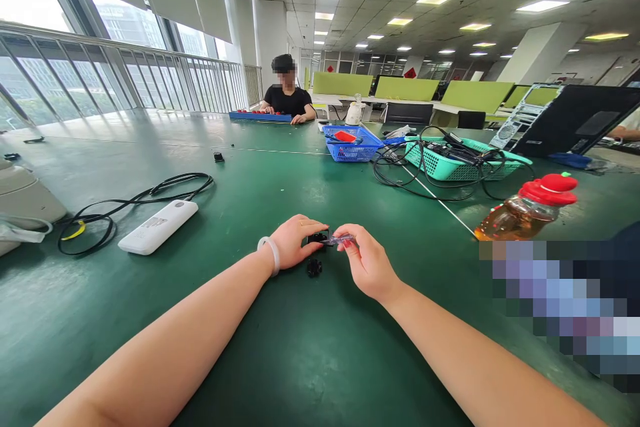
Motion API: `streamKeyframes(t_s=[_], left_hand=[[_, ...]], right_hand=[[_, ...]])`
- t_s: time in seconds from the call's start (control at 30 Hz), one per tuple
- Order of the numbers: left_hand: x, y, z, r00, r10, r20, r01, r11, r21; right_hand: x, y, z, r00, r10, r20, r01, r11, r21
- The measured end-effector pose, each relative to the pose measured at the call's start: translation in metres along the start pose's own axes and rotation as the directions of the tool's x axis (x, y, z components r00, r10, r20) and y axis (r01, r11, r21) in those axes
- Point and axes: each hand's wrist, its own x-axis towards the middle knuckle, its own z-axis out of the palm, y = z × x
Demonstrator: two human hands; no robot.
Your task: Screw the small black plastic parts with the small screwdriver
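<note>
My left hand (pixel 294 243), with a pale band on its wrist, is closed on a small black part (pixel 318 238) resting low over the green table (pixel 320 347). Between the thumb and fingers of my right hand (pixel 369 263) is a thin, clear purplish tool (pixel 342 239); its exact kind is too small to tell. The tool's tip points left and meets the black part or lies right beside it. A second black piece (pixel 315 268) sits loose on the table, just below my left fingers.
Left lie a white power bank (pixel 159 227) and black cable (pixel 165 183). A blue basket (pixel 350 150), a teal basket (pixel 443 170) with tangled cables and a red-lidded jar (pixel 525 210) stand right. Across the table sits a person (pixel 287 100) behind a blue tray (pixel 260 117).
</note>
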Motion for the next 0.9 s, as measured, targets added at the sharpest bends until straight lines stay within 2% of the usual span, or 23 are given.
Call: streamKeyframes(t_s=[0.13, 0.27, 0.43, 0.53, 0.73, 0.8, 0.9], left_hand=[[0.0003, -0.0005, -0.0026, 0.992, -0.038, -0.122, 0.045, 0.998, 0.052], [0.0015, -0.0047, -0.0015, 0.961, -0.198, -0.194, 0.224, 0.967, 0.121], [0.0006, -0.0090, 0.0006, 0.899, -0.432, -0.078, 0.438, 0.868, 0.234], [-0.0012, -0.0066, -0.0005, 0.854, -0.518, -0.037, 0.509, 0.820, 0.262], [-0.0021, -0.0044, 0.0000, 0.852, -0.513, -0.103, 0.523, 0.829, 0.197], [-0.0012, -0.0037, 0.0001, 0.888, -0.450, -0.098, 0.460, 0.878, 0.130], [-0.0003, 0.0001, 0.0001, 0.970, -0.243, -0.001, 0.243, 0.969, 0.031]], right_hand=[[0.0005, -0.0027, -0.0015, 0.989, -0.097, -0.113, 0.094, 0.995, -0.025], [-0.0007, -0.0034, -0.0017, 0.964, -0.131, -0.232, 0.129, 0.991, -0.023], [-0.0010, -0.0002, -0.0014, 0.962, -0.090, -0.258, 0.079, 0.996, -0.049], [-0.0005, 0.0018, -0.0020, 0.969, -0.067, -0.237, 0.048, 0.995, -0.086], [-0.0003, 0.0027, -0.0046, 0.974, -0.041, -0.221, 0.022, 0.996, -0.087], [0.0002, 0.0017, -0.0058, 0.982, -0.062, -0.180, 0.048, 0.996, -0.080], [0.0014, 0.0004, -0.0070, 0.986, -0.102, -0.133, 0.093, 0.993, -0.075]])
